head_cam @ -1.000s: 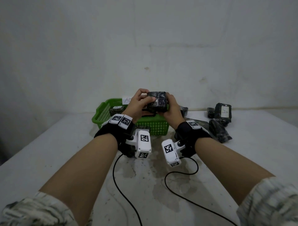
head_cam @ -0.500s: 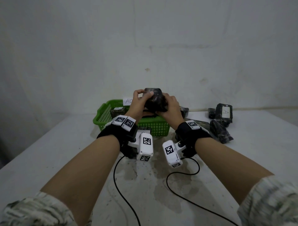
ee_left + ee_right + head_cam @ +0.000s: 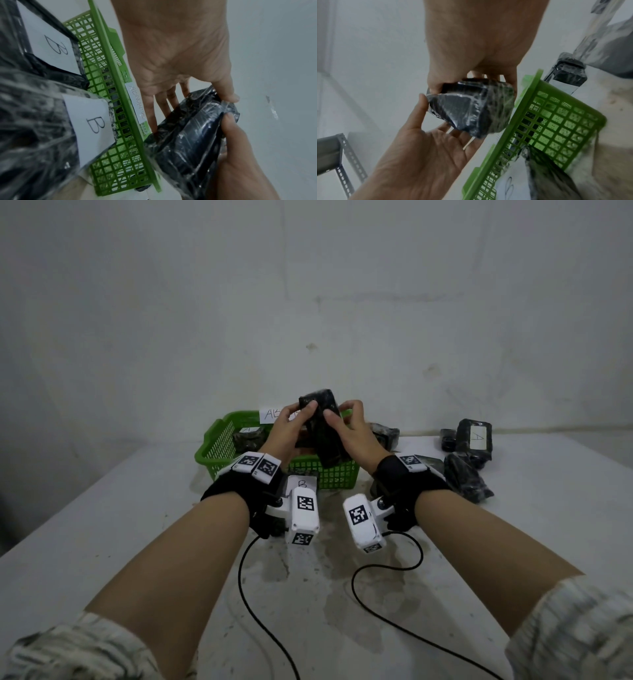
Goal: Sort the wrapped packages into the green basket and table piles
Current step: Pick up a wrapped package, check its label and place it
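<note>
Both hands hold one black plastic-wrapped package (image 3: 323, 436) on end above the green basket (image 3: 219, 445). My left hand (image 3: 291, 428) grips its left side, thumb in front and fingers behind. My right hand (image 3: 352, 428) pinches its right side. The left wrist view shows the package (image 3: 188, 142) just past the basket rim (image 3: 120, 108), with no label visible on it. From the right wrist, the package (image 3: 471, 111) sits between both hands beside the basket (image 3: 556, 121). A wrapped package marked A (image 3: 248, 436) lies inside the basket.
Two packages marked B (image 3: 92, 125) lie in front of the basket under my left wrist. A package marked A (image 3: 476, 436) and other dark packages (image 3: 466, 479) sit at the right. One more package (image 3: 385, 434) lies behind my right hand. Cables trail across the near table.
The package has been turned from lying flat between my hands to standing on end, and it sits a little higher. Both hands have kept hold of it.
</note>
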Demonstrator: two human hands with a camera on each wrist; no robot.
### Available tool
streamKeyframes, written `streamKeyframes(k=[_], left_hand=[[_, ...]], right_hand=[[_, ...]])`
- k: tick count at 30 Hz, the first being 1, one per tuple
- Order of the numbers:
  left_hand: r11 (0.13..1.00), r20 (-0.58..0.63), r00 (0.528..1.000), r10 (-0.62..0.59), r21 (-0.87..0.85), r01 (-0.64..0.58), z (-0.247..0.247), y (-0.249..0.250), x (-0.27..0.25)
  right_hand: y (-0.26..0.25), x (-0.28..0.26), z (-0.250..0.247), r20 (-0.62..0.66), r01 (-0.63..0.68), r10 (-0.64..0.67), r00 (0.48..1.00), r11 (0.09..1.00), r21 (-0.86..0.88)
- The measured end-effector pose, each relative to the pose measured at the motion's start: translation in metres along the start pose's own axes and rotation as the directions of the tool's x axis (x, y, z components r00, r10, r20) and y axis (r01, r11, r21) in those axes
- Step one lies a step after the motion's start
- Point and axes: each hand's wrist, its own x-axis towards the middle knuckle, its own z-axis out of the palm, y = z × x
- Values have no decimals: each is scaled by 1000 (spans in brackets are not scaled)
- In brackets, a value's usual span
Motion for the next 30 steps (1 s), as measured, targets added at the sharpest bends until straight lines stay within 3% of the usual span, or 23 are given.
streamKeyframes(k=[5, 8, 11, 13, 16, 20, 26, 30], left_hand=[[997, -51, 999, 12, 74, -8, 2, -2, 2], [995, -94, 995, 44, 89, -36, 0, -3, 5], [997, -147, 988, 54, 62, -45, -7, -5, 9], [998, -150, 988, 39, 59, -30, -9, -8, 10], [999, -156, 988, 19, 38, -14, -10, -10, 8], [999, -92, 995, 33, 36, -29, -4, -5, 5], [994, -43, 999, 28, -108, -33, -6, 1, 8], [998, -19, 999, 28, -50, -29, -2, -2, 5]], right_hand=[[0, 1, 3, 5, -44, 44, 999, 999, -11], [-2, -2, 0, 89, -108, 99, 991, 988, 109], [-3, -8, -1, 188, -105, 90, 978, 992, 68], [-1, -10, -1, 155, -77, 72, 985, 997, 25], [7, -4, 1, 4, 35, -35, 999, 989, -143], [15, 2, 7, -64, 83, -118, 991, 914, -397], [0, -3, 1, 38, 131, -126, 991, 973, -189], [-19, -6, 3, 106, 109, -114, 988, 993, 53]])
